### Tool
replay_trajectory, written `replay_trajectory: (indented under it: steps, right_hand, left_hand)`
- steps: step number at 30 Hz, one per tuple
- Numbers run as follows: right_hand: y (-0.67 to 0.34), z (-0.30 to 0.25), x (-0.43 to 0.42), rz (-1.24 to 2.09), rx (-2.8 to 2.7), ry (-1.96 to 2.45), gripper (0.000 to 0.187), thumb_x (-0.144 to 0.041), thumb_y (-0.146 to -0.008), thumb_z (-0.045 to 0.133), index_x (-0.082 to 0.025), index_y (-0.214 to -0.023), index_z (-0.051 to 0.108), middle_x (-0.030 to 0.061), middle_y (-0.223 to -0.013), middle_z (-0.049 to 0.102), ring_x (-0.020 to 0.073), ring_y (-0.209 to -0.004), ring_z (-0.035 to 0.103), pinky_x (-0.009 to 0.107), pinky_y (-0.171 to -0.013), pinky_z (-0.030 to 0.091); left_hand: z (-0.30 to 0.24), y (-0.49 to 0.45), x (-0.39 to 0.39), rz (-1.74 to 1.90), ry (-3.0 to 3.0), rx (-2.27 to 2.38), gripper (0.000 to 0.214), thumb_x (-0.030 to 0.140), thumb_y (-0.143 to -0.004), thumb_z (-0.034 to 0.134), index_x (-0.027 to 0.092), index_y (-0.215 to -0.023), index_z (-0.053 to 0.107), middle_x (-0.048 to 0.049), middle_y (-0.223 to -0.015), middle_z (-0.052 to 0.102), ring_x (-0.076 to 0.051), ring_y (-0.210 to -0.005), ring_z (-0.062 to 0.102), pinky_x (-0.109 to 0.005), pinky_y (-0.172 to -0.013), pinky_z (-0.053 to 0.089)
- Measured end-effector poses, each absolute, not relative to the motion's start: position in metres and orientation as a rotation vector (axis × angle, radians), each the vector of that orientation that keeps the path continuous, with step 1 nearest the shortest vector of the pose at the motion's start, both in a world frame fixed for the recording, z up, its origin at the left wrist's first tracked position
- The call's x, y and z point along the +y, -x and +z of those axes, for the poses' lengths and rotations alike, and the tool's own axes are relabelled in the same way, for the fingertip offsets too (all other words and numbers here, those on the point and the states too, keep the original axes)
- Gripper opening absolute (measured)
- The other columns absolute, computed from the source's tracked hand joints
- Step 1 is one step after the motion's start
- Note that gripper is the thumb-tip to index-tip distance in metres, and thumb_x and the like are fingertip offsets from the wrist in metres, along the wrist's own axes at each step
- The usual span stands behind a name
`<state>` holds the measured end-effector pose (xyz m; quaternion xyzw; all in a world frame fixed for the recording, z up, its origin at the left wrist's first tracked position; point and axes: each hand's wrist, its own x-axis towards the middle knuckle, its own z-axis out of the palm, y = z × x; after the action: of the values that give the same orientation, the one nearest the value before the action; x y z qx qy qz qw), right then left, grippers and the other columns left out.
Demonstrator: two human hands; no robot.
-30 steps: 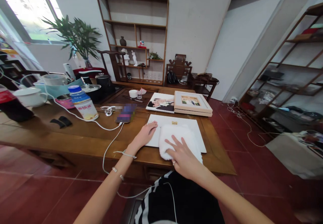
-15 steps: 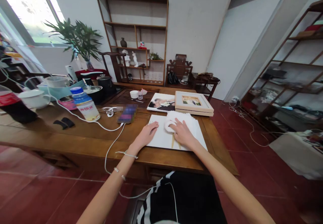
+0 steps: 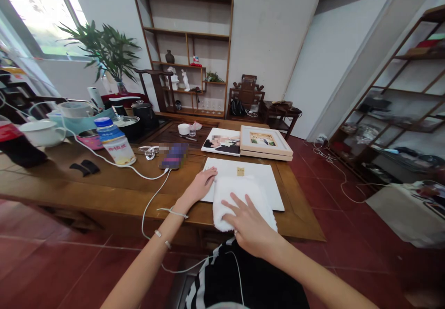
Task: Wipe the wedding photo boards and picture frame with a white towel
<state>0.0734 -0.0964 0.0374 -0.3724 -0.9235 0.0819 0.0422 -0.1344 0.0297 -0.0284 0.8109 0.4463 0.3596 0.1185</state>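
a folded white fluffy cloth is laid on the near part of a flat white rectangular panel, its near end overhanging the panel's edge; the panel is rested on a brown polished wooden table, with a small gold-coloured fitting exposed just beyond the cloth; the cloth is pressed from above by the right hand, its fingers spread wide; the panel's left side is touched by the left hand, laid palm-down with fingers close together, nothing seen grasped; step in hand judged to be wiping of the panel, with the near edge being covered; for any further stroke, even pressure is called for, the panel being steadied at left and the fitting not snagged.
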Motion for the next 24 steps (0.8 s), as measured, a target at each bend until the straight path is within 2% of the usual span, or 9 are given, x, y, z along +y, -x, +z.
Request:
replay_trajectory:
  steps: [6, 15, 24]
  right_hand:
    - [-0.073, 0.034, -0.060, 0.180, -2.731, 1.207, 0.053, -0.004, -0.066, 0.039, -0.023, -0.113, 0.052, 0.0024, -0.140, 0.038, 0.0256, -0.134, 0.016, 0.055, -0.104, 0.014]
    - [-0.065, 0.035, 0.013, 0.044, -2.652, 1.462, 0.052, -0.005, -0.072, 0.038, -0.021, -0.120, 0.048, 0.0085, -0.133, 0.045, 0.0284, -0.131, 0.022, 0.056, -0.100, 0.019]
    - [-0.058, 0.032, -0.034, 0.058, -2.718, 1.356, 0.050, -0.005, -0.071, 0.039, -0.021, -0.117, 0.050, 0.0068, -0.141, 0.036, 0.0282, -0.133, 0.016, 0.058, -0.102, 0.013]
  left_hand:
    - [-0.029, 0.134, 0.030, 1.048, -2.358, 1.323, 0.031, 0.020, -0.086, 0.041, 0.015, -0.107, 0.061, -0.0107, -0.121, 0.059, -0.022, -0.118, 0.050, -0.042, -0.103, 0.037]
    - [-0.023, 0.133, 0.028, 1.050, -2.345, 1.310, 0.028, 0.021, -0.085, 0.041, 0.015, -0.104, 0.062, -0.0110, -0.120, 0.060, -0.021, -0.118, 0.051, -0.041, -0.102, 0.038]
    - [-0.023, 0.134, 0.027, 1.038, -2.372, 1.319, 0.030, 0.019, -0.085, 0.041, 0.014, -0.106, 0.062, -0.0110, -0.119, 0.060, -0.021, -0.118, 0.051, -0.040, -0.102, 0.038]
